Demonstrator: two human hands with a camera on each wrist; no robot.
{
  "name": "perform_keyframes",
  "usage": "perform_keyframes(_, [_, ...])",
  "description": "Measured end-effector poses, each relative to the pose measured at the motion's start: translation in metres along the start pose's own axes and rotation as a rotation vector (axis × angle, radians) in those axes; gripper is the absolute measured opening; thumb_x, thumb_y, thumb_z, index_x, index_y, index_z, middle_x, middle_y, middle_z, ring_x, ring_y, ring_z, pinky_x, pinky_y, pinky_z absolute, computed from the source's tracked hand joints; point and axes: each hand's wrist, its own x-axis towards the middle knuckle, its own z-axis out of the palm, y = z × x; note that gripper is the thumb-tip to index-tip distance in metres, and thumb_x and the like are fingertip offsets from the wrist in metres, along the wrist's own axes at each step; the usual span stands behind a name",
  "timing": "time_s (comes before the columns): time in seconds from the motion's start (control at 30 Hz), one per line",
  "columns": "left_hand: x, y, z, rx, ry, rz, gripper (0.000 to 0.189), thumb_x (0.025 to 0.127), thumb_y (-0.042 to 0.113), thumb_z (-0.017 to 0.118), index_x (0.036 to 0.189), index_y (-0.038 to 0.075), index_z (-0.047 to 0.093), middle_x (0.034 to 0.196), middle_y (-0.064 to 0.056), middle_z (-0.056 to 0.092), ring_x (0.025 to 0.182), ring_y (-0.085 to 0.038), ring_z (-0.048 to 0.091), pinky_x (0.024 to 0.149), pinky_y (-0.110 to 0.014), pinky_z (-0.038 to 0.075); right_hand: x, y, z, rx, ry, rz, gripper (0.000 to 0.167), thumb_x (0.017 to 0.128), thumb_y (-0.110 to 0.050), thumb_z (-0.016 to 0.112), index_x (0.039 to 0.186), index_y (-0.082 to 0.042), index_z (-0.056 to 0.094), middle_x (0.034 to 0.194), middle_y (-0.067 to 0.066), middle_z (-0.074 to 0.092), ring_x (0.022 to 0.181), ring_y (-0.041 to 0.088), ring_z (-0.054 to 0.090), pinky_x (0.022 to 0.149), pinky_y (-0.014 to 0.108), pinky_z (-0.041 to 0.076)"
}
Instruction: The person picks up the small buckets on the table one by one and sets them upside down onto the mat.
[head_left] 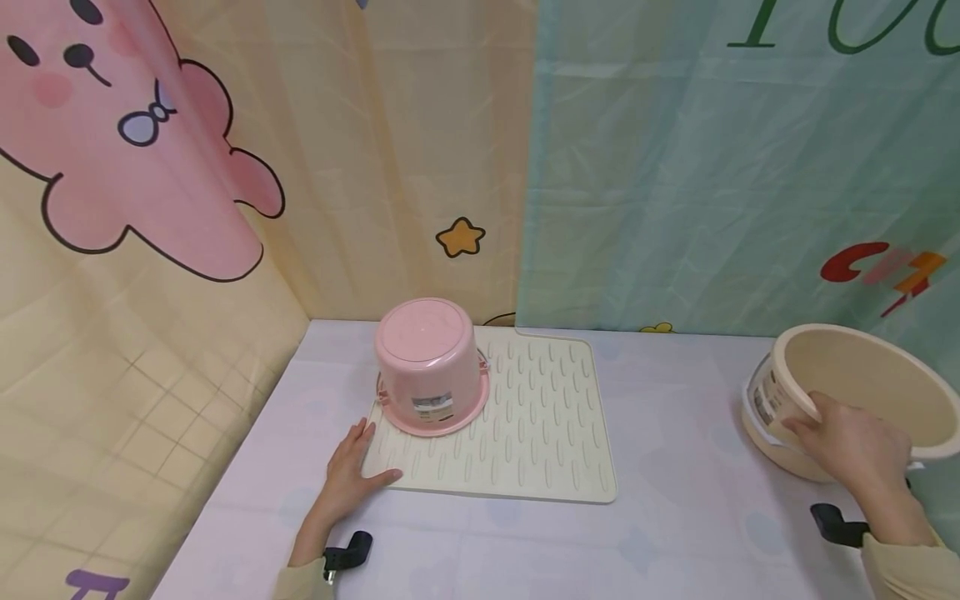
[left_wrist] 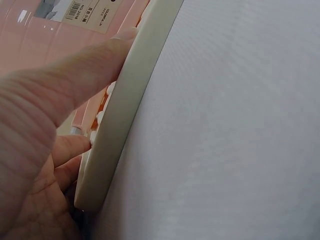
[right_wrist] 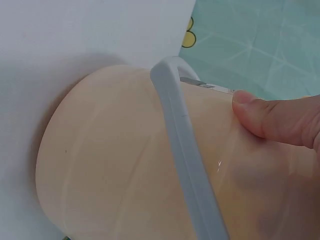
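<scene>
A pink bucket [head_left: 429, 367] stands upside down on the left part of a cream ribbed mat [head_left: 555, 417]. At the mat's near left corner rests my left hand [head_left: 348, 475], thumb and fingers spread. In the left wrist view the thumb [left_wrist: 95, 67] touches the mat's edge [left_wrist: 125, 100], close to the pink bucket [left_wrist: 60, 50]. Far to the right, a beige bucket [head_left: 787, 442] has its opening upward. My right hand [head_left: 862, 442] grips its rim, thumb outside and the other fingers hidden. A pale grey handle [right_wrist: 182, 135] hangs against the beige wall [right_wrist: 110, 150].
Both buckets and the mat share a table with a pale cloth [head_left: 675, 433]. A yellow patterned curtain [head_left: 405, 150] and a green one [head_left: 660, 167] hang along its back. Another yellow curtain stretch [head_left: 150, 375] borders the left side.
</scene>
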Motion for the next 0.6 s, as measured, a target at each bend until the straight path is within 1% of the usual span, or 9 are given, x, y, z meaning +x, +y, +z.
perform_keyframes(0.1, [0.0, 0.0, 0.0, -0.002, 0.005, 0.004, 0.099, 0.073, 0.034, 0.082, 0.144, -0.009, 0.028, 0.151, -0.028, 0.017, 0.137, -0.045, 0.009, 0.107, -0.061, 0.005, 0.001, -0.001, -0.003, -0.005, 0.007, -0.009, 0.04, 0.075, -0.024, 0.079, 0.068, -0.012, 0.042, 0.053, -0.001, 0.033, 0.048, 0.02, 0.034, 0.047, 0.034, 0.02])
perform_keyframes(0.2, [-0.001, 0.001, 0.0, 0.002, 0.006, 0.007, 0.098, 0.073, 0.033, 0.082, 0.144, -0.01, 0.028, 0.151, -0.027, 0.017, 0.137, -0.045, 0.009, 0.106, -0.061, 0.005, 0.002, -0.003, -0.009, -0.009, 0.0, -0.002, 0.04, 0.075, -0.026, 0.079, 0.069, -0.012, 0.043, 0.054, 0.0, 0.034, 0.049, 0.021, 0.035, 0.047, 0.035, 0.021])
perform_keyframes(0.33, [-0.001, 0.002, 0.0, 0.006, -0.002, -0.001, 0.098, 0.074, 0.033, 0.082, 0.144, -0.009, 0.027, 0.151, -0.027, 0.016, 0.138, -0.044, 0.008, 0.107, -0.061, 0.005, 0.003, -0.009, -0.016, -0.009, 0.043, -0.04, 0.04, 0.073, -0.025, 0.081, 0.068, -0.012, 0.044, 0.054, -0.001, 0.034, 0.048, 0.021, 0.034, 0.046, 0.034, 0.021])
perform_keyframes(0.4, [-0.002, 0.003, -0.001, 0.004, -0.004, -0.004, 0.098, 0.074, 0.033, 0.081, 0.144, -0.009, 0.027, 0.151, -0.027, 0.016, 0.138, -0.044, 0.008, 0.107, -0.061, 0.004, 0.004, -0.011, -0.019, -0.007, 0.087, -0.08, 0.04, 0.071, -0.023, 0.082, 0.067, -0.012, 0.045, 0.053, -0.002, 0.033, 0.046, 0.02, 0.033, 0.043, 0.033, 0.021])
perform_keyframes(0.6, [-0.002, 0.003, -0.001, 0.008, -0.003, -0.007, 0.099, 0.074, 0.034, 0.082, 0.144, -0.009, 0.027, 0.151, -0.027, 0.016, 0.138, -0.044, 0.008, 0.107, -0.061, 0.005, 0.004, -0.021, -0.026, -0.004, 0.131, -0.128, 0.041, 0.068, -0.02, 0.084, 0.067, -0.013, 0.044, 0.052, -0.003, 0.031, 0.044, 0.018, 0.03, 0.042, 0.031, 0.019])
